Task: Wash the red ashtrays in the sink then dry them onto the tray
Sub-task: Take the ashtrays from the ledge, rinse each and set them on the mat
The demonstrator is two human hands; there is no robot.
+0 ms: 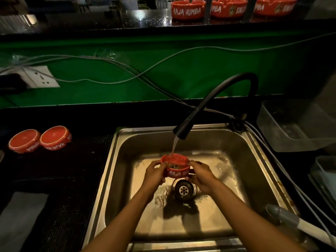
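Over the steel sink (254, 160) I hold a red ashtray (176, 166) with white lettering, tilted toward me. My left hand (153, 172) grips its left side and my right hand (199, 176) grips its right side. Water runs from the black faucet (183, 129) onto its far rim. Two more red ashtrays (24, 140) (55, 136) lie upside down on the dark mat (69, 179) left of the sink. Three red ashtrays (188, 10) (228, 8) (274, 6) stand upright on the high black shelf at the back.
The drain (184, 190) sits just below my hands. A clear plastic bin (291, 124) stands right of the sink, with another container (325, 171) nearer. Grey cables (127, 70) run across the green wall. A wall socket (41, 76) is at left. A cloth (16, 220) lies front left.
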